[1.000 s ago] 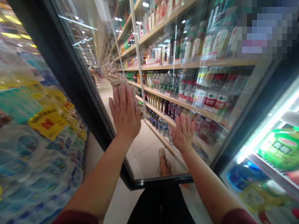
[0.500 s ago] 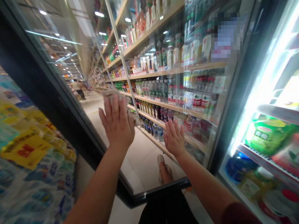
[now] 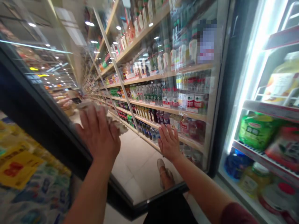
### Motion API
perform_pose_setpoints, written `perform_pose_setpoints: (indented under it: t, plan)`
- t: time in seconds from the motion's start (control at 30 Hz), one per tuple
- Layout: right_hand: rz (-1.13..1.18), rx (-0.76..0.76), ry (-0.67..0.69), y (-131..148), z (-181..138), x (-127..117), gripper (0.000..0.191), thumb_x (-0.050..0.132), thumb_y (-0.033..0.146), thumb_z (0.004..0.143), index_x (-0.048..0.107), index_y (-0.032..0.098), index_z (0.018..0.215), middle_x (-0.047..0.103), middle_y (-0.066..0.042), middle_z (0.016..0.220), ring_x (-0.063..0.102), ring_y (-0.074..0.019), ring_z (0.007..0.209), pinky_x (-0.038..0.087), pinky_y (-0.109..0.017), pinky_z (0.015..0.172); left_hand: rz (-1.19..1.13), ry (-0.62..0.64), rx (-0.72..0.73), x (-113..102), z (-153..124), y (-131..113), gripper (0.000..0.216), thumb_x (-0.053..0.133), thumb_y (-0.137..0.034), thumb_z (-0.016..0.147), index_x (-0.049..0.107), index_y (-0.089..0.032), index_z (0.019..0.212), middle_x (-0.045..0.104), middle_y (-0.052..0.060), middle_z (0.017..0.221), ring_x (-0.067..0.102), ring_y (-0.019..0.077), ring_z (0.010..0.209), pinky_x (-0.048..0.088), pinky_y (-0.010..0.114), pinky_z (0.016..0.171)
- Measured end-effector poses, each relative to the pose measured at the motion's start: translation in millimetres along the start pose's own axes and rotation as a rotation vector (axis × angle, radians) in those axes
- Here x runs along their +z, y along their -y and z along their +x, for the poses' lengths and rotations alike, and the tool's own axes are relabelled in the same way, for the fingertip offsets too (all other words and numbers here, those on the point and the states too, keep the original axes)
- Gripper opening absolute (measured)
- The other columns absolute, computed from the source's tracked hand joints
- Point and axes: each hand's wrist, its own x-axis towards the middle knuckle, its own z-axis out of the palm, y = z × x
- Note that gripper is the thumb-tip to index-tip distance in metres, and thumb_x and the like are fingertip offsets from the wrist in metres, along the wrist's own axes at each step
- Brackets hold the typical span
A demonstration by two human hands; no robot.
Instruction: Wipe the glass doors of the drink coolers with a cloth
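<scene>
Our right sleeve (image 3: pixel 237 214) is a dark maroon cloth that stops well above the wrist, leaving the forearm (image 3: pixel 201 183) bare. Our left hand (image 3: pixel 99 137) and right hand (image 3: pixel 169 144) are ungloved. We wear black trousers (image 3: pixel 168 209) and a pale beige shoe (image 3: pixel 160 164), its details blurred.

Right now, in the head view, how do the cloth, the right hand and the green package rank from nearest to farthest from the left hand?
1. Cloth: nearest, directly beneath the left hand, on the view's left side.
2. Right hand: to the right of the left hand, fingers extended.
3. Green package: farthest, at far right on a cooler shelf.
</scene>
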Motion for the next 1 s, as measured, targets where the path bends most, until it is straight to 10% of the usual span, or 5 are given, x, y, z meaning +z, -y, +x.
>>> perform_pose_setpoints:
  t: [0.23,0.5,0.8,1.0]
  plan:
    - [0.019,-0.009,-0.020,-0.8,-0.9,-0.2,0.064,0.050,0.025,0.098,0.032,0.014,0.158,0.057,-0.011,0.148,0.018,-0.0205,0.156,0.007,-0.044,0.128,0.053,0.036,-0.062,10.9,-107.5,18.1,0.069,0.047,-0.028,0.097,0.021,-0.015,0.160,0.021,0.023,0.164,0.010,0.0370,0.155,0.015,0.067,0.122]
    - [0.005,0.010,-0.015,1.5,-2.0,-0.7,0.062,0.050,0.025,0.097,0.035,0.015,0.156,0.057,-0.011,0.147,0.027,-0.0219,0.153,0.010,-0.044,0.128,0.051,-0.076,-0.051,-13.3,41.7,25.1,0.065,0.041,-0.030,0.100,0.022,-0.009,0.158,0.018,0.021,0.166,0.012,0.0375,0.154,0.017,0.063,0.123]
    - [0.003,-0.008,-0.035,-0.6,-3.2,0.4,0.054,0.051,0.024,0.096,0.047,0.014,0.149,0.061,-0.011,0.143,0.024,-0.0213,0.154,0.008,-0.044,0.128,-0.121,0.147,0.606,34.9,-69.9,-50.7,0.059,0.046,-0.015,0.097,0.038,-0.023,0.155,0.052,0.004,0.150,0.018,0.0160,0.155,0.006,0.037,0.129]
    - [-0.011,-0.007,-0.029,0.1,-4.0,0.1,0.048,0.049,0.025,0.097,0.054,0.016,0.144,0.062,-0.010,0.142,0.028,-0.0212,0.153,0.009,-0.044,0.128,0.009,-0.025,0.153,-2.5,49.3,-4.1,0.063,0.047,-0.030,0.099,0.029,-0.016,0.158,0.029,0.013,0.164,0.020,0.0337,0.154,0.011,0.062,0.124]
